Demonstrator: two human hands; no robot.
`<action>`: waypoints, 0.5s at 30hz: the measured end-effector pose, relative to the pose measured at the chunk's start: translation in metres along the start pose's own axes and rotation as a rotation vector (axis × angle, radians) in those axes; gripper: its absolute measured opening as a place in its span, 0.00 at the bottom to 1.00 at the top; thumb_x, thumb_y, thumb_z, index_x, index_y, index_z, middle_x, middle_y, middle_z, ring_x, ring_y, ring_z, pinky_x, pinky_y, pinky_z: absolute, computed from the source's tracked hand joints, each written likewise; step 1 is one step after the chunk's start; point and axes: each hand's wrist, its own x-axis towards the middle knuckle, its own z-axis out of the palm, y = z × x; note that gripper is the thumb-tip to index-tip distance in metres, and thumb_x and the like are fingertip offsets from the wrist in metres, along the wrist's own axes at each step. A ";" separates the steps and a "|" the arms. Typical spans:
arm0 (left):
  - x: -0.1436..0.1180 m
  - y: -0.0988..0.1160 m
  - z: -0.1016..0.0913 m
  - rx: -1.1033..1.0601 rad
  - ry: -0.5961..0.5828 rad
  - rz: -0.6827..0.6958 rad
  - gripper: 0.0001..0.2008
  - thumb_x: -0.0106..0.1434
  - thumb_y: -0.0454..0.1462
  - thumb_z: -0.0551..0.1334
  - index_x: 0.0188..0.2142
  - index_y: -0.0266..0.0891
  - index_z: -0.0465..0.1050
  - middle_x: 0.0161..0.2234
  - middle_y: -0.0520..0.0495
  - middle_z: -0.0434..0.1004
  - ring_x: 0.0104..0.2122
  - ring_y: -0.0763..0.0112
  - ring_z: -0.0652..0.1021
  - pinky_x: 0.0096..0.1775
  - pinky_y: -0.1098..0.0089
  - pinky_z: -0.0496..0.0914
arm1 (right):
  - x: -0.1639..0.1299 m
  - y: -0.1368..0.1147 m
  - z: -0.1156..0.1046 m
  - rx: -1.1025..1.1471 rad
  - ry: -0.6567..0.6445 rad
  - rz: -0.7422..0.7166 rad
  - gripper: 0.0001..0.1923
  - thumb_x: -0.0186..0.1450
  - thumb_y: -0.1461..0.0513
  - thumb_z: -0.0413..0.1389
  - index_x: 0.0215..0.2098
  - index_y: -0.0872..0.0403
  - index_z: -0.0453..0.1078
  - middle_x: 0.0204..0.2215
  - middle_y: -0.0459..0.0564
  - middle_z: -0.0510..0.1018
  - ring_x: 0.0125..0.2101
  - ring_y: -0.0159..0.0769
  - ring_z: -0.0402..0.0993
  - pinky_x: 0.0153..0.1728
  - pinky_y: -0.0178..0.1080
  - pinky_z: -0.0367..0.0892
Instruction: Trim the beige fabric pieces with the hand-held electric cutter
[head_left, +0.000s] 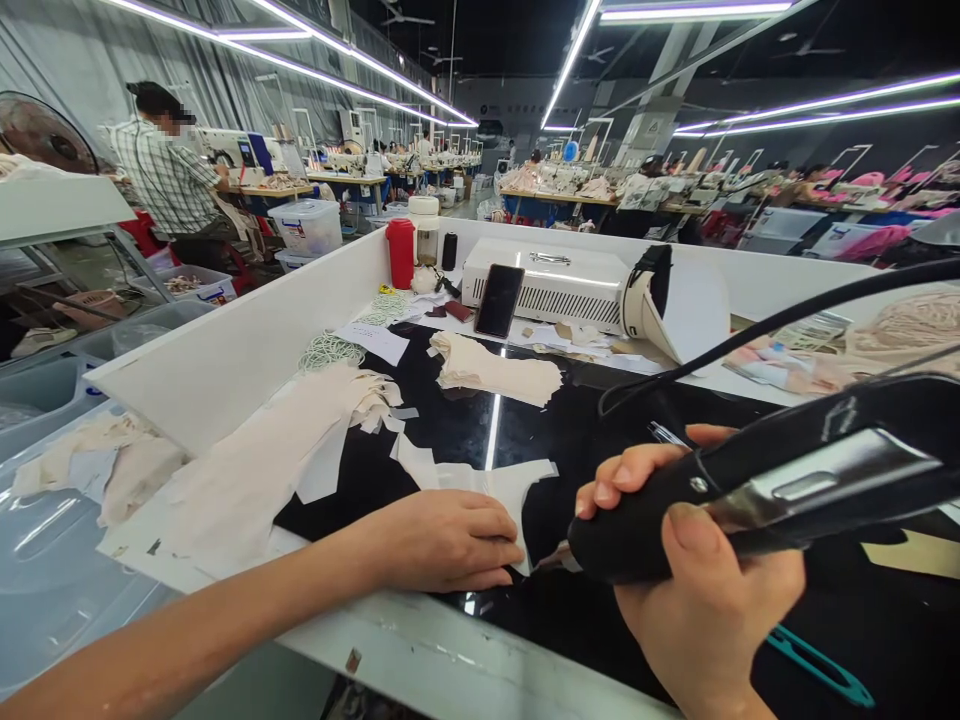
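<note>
Black handheld tool point(795, 480), gripped by the right hand point(709, 595). White piece point(517, 483), on bench point(577, 430), under the left hand point(446, 540), fingers extended, lightly bent. Advisable: piece pressed flat, fingertips clear of tool's nose.

Sewing workshop: rows of sewing machines point(234, 148), plastic bins point(306, 228), overhead strip lights point(697, 13).
</note>
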 end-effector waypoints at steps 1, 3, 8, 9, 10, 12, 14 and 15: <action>0.000 0.000 0.000 0.000 -0.003 -0.005 0.12 0.80 0.37 0.59 0.51 0.32 0.79 0.45 0.40 0.81 0.48 0.61 0.81 0.58 0.65 0.75 | 0.000 0.000 0.000 -0.003 0.002 0.005 0.22 0.62 0.57 0.72 0.50 0.48 0.71 0.28 0.42 0.79 0.25 0.36 0.74 0.23 0.39 0.76; 0.000 0.000 -0.001 0.002 -0.007 -0.010 0.12 0.80 0.37 0.60 0.51 0.32 0.79 0.46 0.40 0.81 0.48 0.61 0.81 0.58 0.65 0.75 | -0.002 0.002 0.000 -0.011 0.004 0.016 0.22 0.62 0.57 0.72 0.50 0.47 0.71 0.27 0.42 0.78 0.25 0.37 0.74 0.23 0.40 0.75; 0.000 0.000 0.000 -0.009 -0.009 -0.014 0.13 0.81 0.38 0.58 0.51 0.32 0.79 0.45 0.40 0.82 0.48 0.62 0.81 0.58 0.65 0.75 | -0.006 0.005 -0.002 -0.018 -0.011 0.029 0.21 0.63 0.56 0.72 0.51 0.46 0.72 0.28 0.42 0.78 0.25 0.37 0.74 0.25 0.42 0.75; 0.000 0.000 0.000 -0.009 -0.010 -0.017 0.13 0.81 0.38 0.58 0.51 0.33 0.79 0.45 0.40 0.82 0.48 0.62 0.81 0.58 0.65 0.75 | -0.006 0.005 -0.002 -0.016 -0.015 0.027 0.21 0.63 0.56 0.71 0.50 0.46 0.72 0.28 0.42 0.78 0.25 0.37 0.74 0.25 0.42 0.75; 0.000 0.000 0.000 -0.005 -0.010 -0.020 0.12 0.81 0.38 0.58 0.51 0.33 0.79 0.45 0.40 0.82 0.49 0.62 0.81 0.58 0.66 0.75 | -0.006 0.004 -0.002 -0.016 -0.020 0.025 0.21 0.63 0.56 0.71 0.50 0.46 0.72 0.28 0.42 0.78 0.25 0.37 0.74 0.25 0.42 0.75; 0.000 0.000 0.000 0.003 -0.012 -0.023 0.11 0.80 0.38 0.59 0.51 0.34 0.79 0.45 0.40 0.82 0.49 0.63 0.81 0.58 0.66 0.75 | -0.006 0.004 -0.002 -0.019 -0.022 0.022 0.21 0.63 0.56 0.71 0.50 0.46 0.72 0.28 0.42 0.77 0.25 0.38 0.74 0.25 0.42 0.74; 0.000 0.000 0.000 0.007 -0.013 -0.020 0.11 0.80 0.38 0.59 0.51 0.34 0.79 0.45 0.41 0.82 0.49 0.63 0.82 0.58 0.66 0.75 | -0.006 0.003 -0.002 -0.022 -0.024 0.021 0.21 0.63 0.55 0.71 0.51 0.47 0.71 0.28 0.42 0.77 0.25 0.37 0.74 0.25 0.42 0.74; 0.000 0.001 0.000 0.007 -0.015 -0.019 0.11 0.80 0.38 0.59 0.51 0.34 0.79 0.45 0.41 0.82 0.49 0.63 0.81 0.58 0.66 0.75 | -0.007 0.003 -0.002 -0.024 -0.028 0.022 0.21 0.63 0.56 0.71 0.51 0.47 0.71 0.28 0.42 0.77 0.25 0.37 0.74 0.25 0.42 0.74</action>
